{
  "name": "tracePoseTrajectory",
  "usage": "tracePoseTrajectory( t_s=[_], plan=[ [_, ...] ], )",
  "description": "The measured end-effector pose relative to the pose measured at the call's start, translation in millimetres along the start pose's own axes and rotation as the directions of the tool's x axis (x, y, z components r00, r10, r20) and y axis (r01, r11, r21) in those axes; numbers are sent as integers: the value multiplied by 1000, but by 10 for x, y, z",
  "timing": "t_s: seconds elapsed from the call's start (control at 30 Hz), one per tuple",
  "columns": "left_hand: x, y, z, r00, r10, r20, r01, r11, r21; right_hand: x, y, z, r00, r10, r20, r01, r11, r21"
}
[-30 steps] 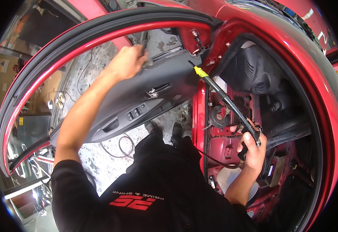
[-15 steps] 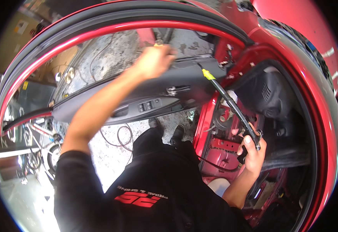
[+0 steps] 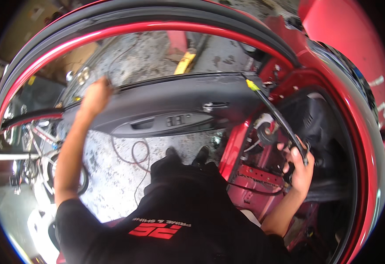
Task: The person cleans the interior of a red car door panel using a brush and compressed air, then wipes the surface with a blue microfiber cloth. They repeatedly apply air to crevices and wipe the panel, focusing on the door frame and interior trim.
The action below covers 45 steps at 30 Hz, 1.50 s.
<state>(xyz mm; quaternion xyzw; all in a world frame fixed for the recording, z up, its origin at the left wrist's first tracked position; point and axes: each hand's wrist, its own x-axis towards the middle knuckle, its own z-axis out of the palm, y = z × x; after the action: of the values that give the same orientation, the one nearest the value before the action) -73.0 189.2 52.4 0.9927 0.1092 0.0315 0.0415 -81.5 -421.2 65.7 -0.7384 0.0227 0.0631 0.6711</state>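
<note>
My right hand (image 3: pixel 300 169) is wrapped round the grip end of a long black spray wand (image 3: pixel 276 115) with a yellow-green collar near its thin tip. The wand slants up and left, its tip by the hinge end of the dark grey door panel (image 3: pixel 166 99). Below the hand, a dark hose (image 3: pixel 258 192) runs left. My left hand (image 3: pixel 96 96) is closed and smeared by motion at the other end of the panel, near the window ledge. Something small and dark shows at its fingers, too blurred to name. Window switches and a door handle sit on the panel.
A red door frame (image 3: pixel 135 27) with black seal arches over the panel. At right are the red door sill (image 3: pixel 235 152) and stripped cabin floor. A thin hose (image 3: pixel 140 152) loops on the speckled floor. A bicycle (image 3: pixel 47 149) stands at left; a yellow bar (image 3: pixel 184 63) lies beyond the door.
My left hand has swept left along the panel's upper edge, from near its middle to its far left end. My right hand and the wand have shifted slightly right.
</note>
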Motion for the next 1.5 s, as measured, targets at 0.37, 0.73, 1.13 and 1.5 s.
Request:
tracePoseTrajectory(
  t_s=[0.37,0.73,1.13,1.5],
  plan=[
    [-441,-2118,-222,955,-74,-287,63,997,-48,471,-529,-6,984,98,-150,-150,909,-390],
    [-686,-2058,-123,929,-142,-343,28,947,-319,616,-830,484,975,148,-168,-214,838,-501],
    [-740,-1989,-115,925,-125,-358,-17,930,-368,575,-973,710,975,149,-165,-214,834,-509],
    [-787,-1819,-189,918,-137,-373,-14,927,-374,575,-1045,884,983,163,-80,-180,821,-542]
  ],
)
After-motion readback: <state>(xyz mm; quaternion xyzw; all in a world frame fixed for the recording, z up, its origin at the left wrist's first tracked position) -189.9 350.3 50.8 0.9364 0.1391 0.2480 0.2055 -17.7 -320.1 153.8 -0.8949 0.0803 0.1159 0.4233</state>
